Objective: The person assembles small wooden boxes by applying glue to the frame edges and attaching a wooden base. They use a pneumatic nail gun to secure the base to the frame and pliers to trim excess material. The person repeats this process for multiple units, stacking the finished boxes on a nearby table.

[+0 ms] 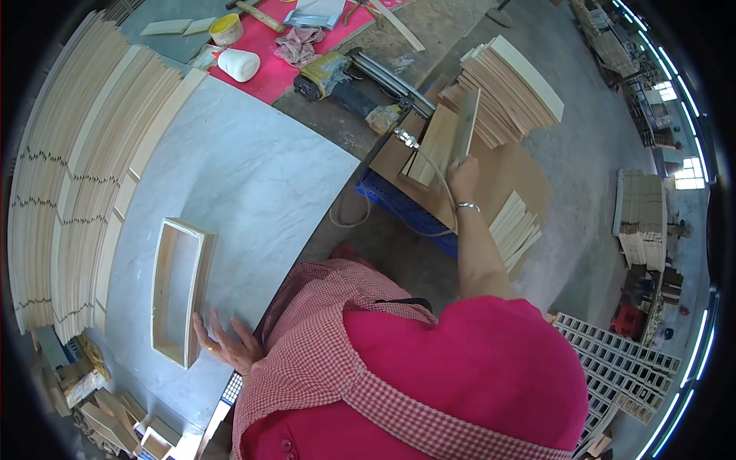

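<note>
An open rectangular wooden frame (196,295) lies on the pale marbled tabletop (253,169). My left hand (230,345) rests by its near right corner, fingers spread, the fingertips at the frame's side. Out to the right, my right hand (463,182) is closed on the near end of a thin wooden board (465,126), which stands on edge above more boards (437,138) on a cardboard-covered surface. Part of my right fingers is hidden behind the hand. A hose with a metal coupling (407,139) passes close to that hand.
Tall stacks of wooden strips (69,169) line the table's left side. A nail gun (337,86), white glue bottle (238,65), rag (299,46) and hammer (261,15) lie at the back. Stacked boards (506,88) and loose slats (514,230) sit right, above a blue crate (406,211).
</note>
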`<state>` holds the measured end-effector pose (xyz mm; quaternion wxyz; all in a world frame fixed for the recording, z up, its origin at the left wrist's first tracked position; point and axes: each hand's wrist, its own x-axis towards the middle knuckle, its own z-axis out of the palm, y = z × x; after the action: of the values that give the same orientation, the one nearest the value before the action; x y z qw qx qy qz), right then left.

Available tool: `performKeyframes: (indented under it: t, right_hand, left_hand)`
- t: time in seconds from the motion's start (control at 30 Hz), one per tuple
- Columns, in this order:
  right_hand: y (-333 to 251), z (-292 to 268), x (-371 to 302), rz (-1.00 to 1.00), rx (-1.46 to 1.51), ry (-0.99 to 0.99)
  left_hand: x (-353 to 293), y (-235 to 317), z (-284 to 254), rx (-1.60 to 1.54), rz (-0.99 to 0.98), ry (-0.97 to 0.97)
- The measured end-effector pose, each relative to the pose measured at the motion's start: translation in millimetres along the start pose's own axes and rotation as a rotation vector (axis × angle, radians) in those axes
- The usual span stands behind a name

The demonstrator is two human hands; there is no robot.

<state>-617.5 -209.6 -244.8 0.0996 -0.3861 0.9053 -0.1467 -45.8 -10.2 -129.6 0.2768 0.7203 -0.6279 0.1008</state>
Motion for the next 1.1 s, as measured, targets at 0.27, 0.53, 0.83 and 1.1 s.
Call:
performKeyframes:
  t: [0.27, 0.53, 0.83, 1.1]
  right_hand:
    - [-37, -90, -49, -0.41, -0.04, 0.468]
    - [-221, -171, -155, -1.605, 0.148, 0.241]
    - [-343, -132, -244, -2.112, 0.096, -0.1]
    - [-405, -126, -255, -2.169, 0.067, -0.287]
  left_hand:
    - [12, 21, -23, -0.305, 0.017, -0.017]
    - [122, 62, -78, -1.851, -0.805, -0.37]
    - [75, -1, -110, -1.665, -0.919, -0.096]
    - [49, -41, -126, -1.6, -0.931, 0.098]
